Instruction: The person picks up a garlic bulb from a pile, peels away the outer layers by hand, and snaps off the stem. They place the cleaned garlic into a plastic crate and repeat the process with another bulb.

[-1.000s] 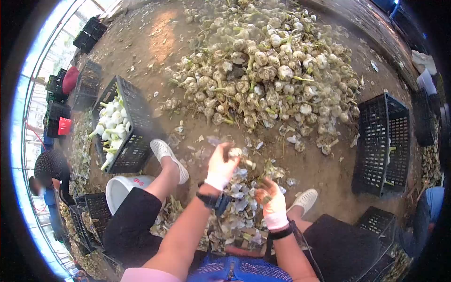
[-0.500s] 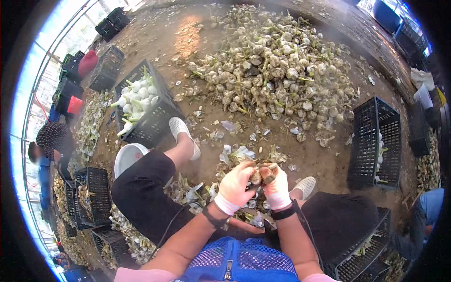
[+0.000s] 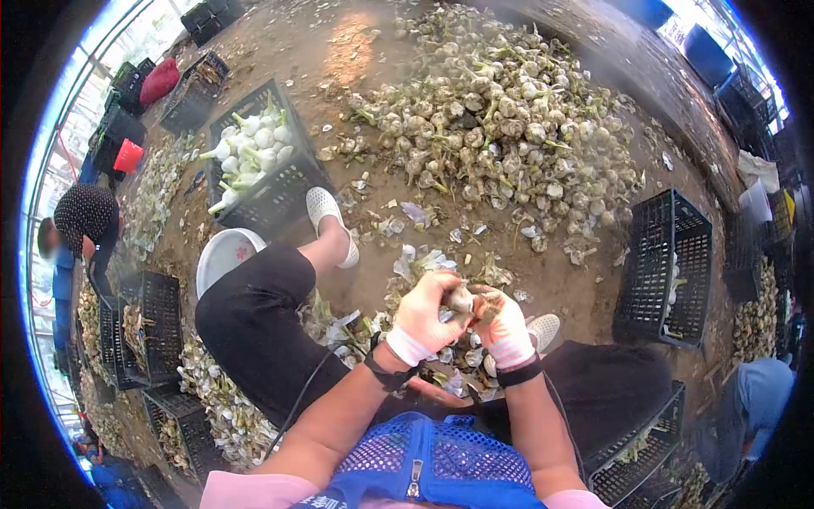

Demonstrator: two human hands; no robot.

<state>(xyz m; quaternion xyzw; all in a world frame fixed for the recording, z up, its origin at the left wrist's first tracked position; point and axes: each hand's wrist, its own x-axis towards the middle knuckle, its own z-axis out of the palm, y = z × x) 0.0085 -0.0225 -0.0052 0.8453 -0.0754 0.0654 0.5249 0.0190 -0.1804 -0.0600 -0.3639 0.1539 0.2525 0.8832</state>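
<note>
My left hand [image 3: 426, 321], in a pale glove with a white cuff, is closed round a garlic bulb [image 3: 459, 299] in front of my body. White skin shows on the side of the bulb facing up. Right against it, my right hand [image 3: 504, 332], gloved too, has its fingers pinched on brownish outer garlic skin [image 3: 486, 307] at the bulb's side. Below both hands, loose garlic peelings [image 3: 339, 329] litter the ground between my legs. A large heap of unpeeled garlic [image 3: 509, 119] lies on the dirt floor ahead.
A black crate [image 3: 273, 191] of cleaned white garlic stands ahead left, beside a white basin [image 3: 222, 254] at my knee. Another black crate [image 3: 666, 267] with a few bulbs is at the right. People bend over at far left [image 3: 85, 216] and right [image 3: 755, 407].
The bulb now shows more white, and the brown skin at my right fingers has shifted and looks smaller. Both hands stay close together; the camera view has turned slightly.
</note>
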